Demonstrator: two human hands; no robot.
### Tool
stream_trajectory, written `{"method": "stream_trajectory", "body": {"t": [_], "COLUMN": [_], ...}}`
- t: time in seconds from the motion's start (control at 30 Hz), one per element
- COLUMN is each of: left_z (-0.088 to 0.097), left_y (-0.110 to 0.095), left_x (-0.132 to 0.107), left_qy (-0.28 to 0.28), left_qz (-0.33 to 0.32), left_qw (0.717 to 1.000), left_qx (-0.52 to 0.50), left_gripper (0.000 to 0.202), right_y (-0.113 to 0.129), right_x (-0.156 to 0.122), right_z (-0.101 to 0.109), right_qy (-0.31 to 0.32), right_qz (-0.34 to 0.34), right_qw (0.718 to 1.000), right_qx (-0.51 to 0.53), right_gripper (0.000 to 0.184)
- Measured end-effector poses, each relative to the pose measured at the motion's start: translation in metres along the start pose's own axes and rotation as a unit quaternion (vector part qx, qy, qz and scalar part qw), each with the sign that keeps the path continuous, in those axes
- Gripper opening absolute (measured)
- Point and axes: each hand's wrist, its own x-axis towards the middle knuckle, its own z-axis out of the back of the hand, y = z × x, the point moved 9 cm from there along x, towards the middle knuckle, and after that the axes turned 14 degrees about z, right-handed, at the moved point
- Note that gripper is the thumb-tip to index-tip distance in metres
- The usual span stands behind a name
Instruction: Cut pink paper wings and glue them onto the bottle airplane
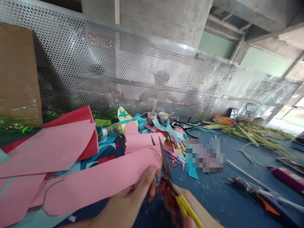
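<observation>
A long pink paper strip (99,179) with a rounded outline drawn at each end slants across the front. My left hand (140,193) pinches it near its right end, thumb on top. In my right hand (180,202) is a pair of scissors (169,177) with yellow and red handles. The blades stand parted at the strip's right end, beside the drawn curve; the paper hides part of one blade. Just behind lies a bottle wrapped in pink paper (142,142). Further back is a clear bottle dressed in yellow and blue paper (121,127).
Pink and red paper sheets (52,145) pile up at left. Paper scraps (173,148) litter the middle. A blue glue gun (258,193) and a purple tool (287,177) lie at right, dried stalks (249,128) behind. A perforated metal screen (142,63) borders the table, people beyond it.
</observation>
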Motion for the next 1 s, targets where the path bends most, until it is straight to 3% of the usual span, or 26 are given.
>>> {"method": "stream_trajectory", "body": {"t": [0.27,0.77,1.0], "left_z": [0.000,0.003,0.005], "left_y": [-0.002,-0.003,0.012], "left_x": [-0.005,-0.002,0.003], "left_qy": [-0.003,-0.022,-0.039], "left_qz": [0.003,0.001,0.068], "left_qw": [0.999,0.998,0.991], "left_qx": [-0.032,-0.067,-0.108], "left_gripper": [0.045,0.047,0.045], "right_y": [0.002,0.007,0.003], "right_x": [0.001,0.002,0.001], "right_z": [-0.002,0.004,0.005], "right_qy": [-0.008,0.009,0.002], "right_qz": [0.016,-0.011,-0.004], "right_qw": [0.997,1.000,1.000], "right_qx": [0.069,0.020,0.030], "right_gripper": [0.080,0.085,0.080]}}
